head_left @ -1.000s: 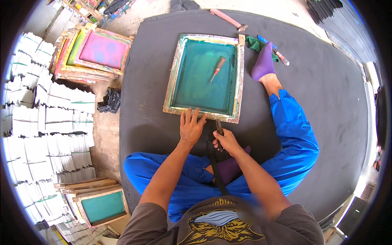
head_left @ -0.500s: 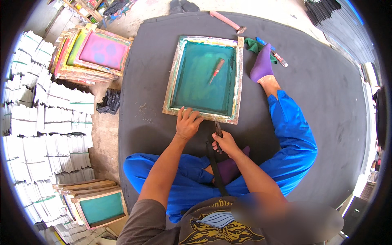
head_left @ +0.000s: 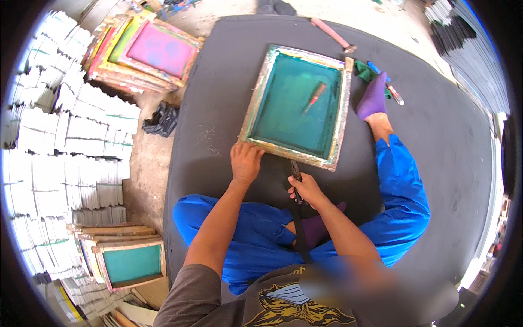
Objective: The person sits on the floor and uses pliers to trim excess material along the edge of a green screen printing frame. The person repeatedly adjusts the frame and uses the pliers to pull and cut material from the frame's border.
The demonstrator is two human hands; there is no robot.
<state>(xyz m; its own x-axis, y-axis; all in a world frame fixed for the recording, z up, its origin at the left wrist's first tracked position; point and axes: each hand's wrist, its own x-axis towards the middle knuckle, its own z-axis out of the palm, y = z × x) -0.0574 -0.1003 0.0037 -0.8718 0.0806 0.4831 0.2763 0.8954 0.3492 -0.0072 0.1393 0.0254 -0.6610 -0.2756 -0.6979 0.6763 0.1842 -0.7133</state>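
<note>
A screen-printing frame with a paint-stained wooden rim and green mesh lies on the dark mat in front of me. My left hand rests at its near left corner, fingers curled over the rim. In my right hand is a pair of dark pliers, closed in my fist. Their jaws point away from me, close by the near edge of the frame; whether they touch it I cannot tell. On the mesh lies a slim tool with a reddish handle, probably a screwdriver.
Beyond the frame lies a hammer with a pink handle. A green cloth and a screwdriver are by my right foot. Off the mat's left side stand stacked frames, a black plastic bag and bundled white sheets.
The whole view has shifted and turned slightly. My left hand has slid left along the near rim to the corner. The pliers remain in my right hand near the same edge.
</note>
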